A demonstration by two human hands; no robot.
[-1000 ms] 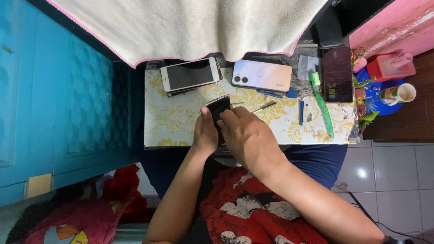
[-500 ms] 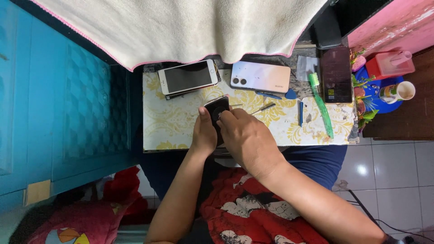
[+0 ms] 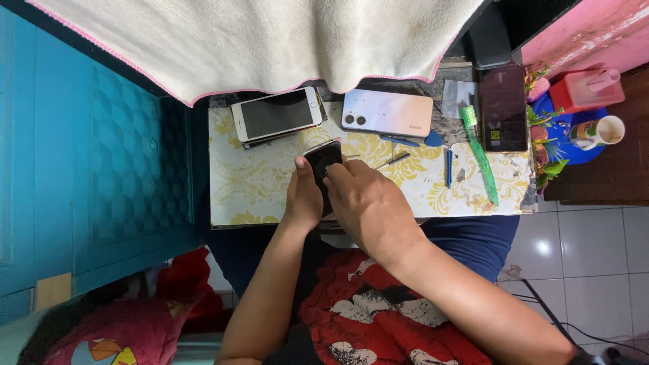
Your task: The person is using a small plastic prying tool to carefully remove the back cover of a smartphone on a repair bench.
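Note:
A dark phone [image 3: 322, 161] stands tilted over a small table [image 3: 250, 186] covered in a cream and yellow floral pattern. My left hand [image 3: 303, 199] grips the phone along its left edge, thumb up near its top corner. My right hand [image 3: 368, 206] covers the phone's right side and lower half, fingertips pressed on its face. What the right fingers pinch is hidden. A thin metal tool [image 3: 392, 161] lies on the table just right of my knuckles.
At the table's back lie a white phone face up [image 3: 276, 113] and a pale pink phone face down [image 3: 387, 112]. Right of them lie a blue pick [image 3: 433, 140], a blue tool [image 3: 448, 167], a green brush [image 3: 481, 157] and a dark phone panel [image 3: 503, 108]. A cream towel [image 3: 270, 40] hangs above.
Both hands and the dark phone stay almost in place; the view has shifted only slightly.

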